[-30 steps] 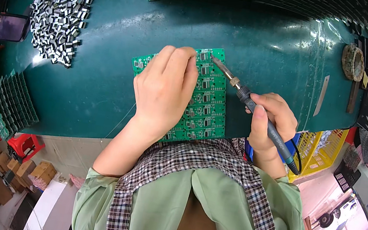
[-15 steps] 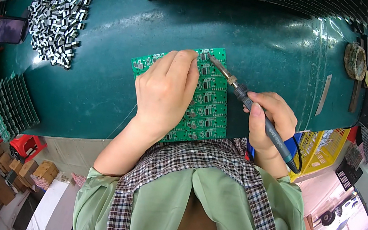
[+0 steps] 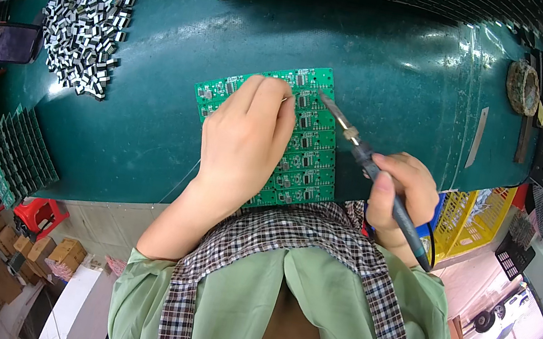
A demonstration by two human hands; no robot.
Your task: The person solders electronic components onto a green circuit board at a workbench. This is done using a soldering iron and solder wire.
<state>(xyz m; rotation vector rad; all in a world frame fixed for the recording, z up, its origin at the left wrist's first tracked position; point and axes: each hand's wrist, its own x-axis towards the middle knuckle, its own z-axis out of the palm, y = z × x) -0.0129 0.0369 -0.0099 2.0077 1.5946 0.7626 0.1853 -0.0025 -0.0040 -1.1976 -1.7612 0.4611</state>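
Green worktop [image 3: 132,138] carries a circuit panel [image 3: 311,142]; right fingers [image 3: 402,171] clamp a soldering iron [image 3: 365,158], left fingers [image 3: 271,97] pinch wire [image 3: 287,99]

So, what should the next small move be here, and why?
Probably ease the left hand slightly right, so its thin wire meets the iron at its tip. The right hand holds that tip at the board's upper right, while the wire's end stands apart, to its left. Whether the tip touches the board, I can't tell.

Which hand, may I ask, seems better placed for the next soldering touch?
Likely the right hand: it holds the soldering iron, tip pointing at the circuit board; the left hand covers part of the board.
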